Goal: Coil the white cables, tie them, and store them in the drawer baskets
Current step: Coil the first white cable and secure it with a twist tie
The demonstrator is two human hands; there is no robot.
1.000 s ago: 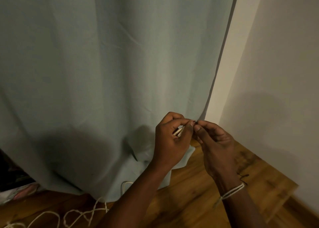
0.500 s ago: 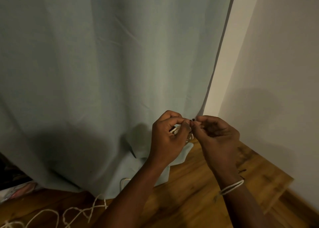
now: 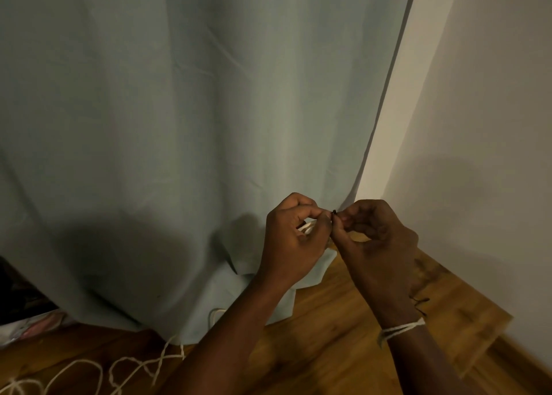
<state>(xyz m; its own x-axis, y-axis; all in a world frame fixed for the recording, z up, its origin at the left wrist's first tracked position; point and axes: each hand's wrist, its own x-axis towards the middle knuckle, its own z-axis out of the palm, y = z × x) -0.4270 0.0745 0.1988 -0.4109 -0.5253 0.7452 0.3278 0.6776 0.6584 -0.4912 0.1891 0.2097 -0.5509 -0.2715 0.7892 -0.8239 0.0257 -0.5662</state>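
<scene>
Nearest, along the bottom left edge of the wooden floor [image 3: 337, 344], a thin white cord [image 3: 98, 373] lies in loose, crossing loops and runs up toward the hem of the curtain. A short white loop [image 3: 215, 313] peeks out just where the fabric pools on the boards. At the far left, low down, a pale pinkish bundle [image 3: 35, 326] sits half under the curtain edge; what it is cannot be made out.

Both forearms reach up from the bottom of the view. The right wrist wears a white string band [image 3: 401, 329], with a dark thread end sticking out just above it.

The hands meet fingertip to fingertip in front of the curtain. The left hand [image 3: 294, 239] is curled round a small coil of white cable [image 3: 307, 226], only a sliver of which shows between thumb and fingers. The right hand [image 3: 376, 245] pinches a small dark tie end [image 3: 334, 212] right where the two hands touch.

Behind them hangs the pale blue-grey curtain [image 3: 179, 125], its folds falling to the floor, and to the right stands the plain white wall [image 3: 478, 125], with a shadow on it.
</scene>
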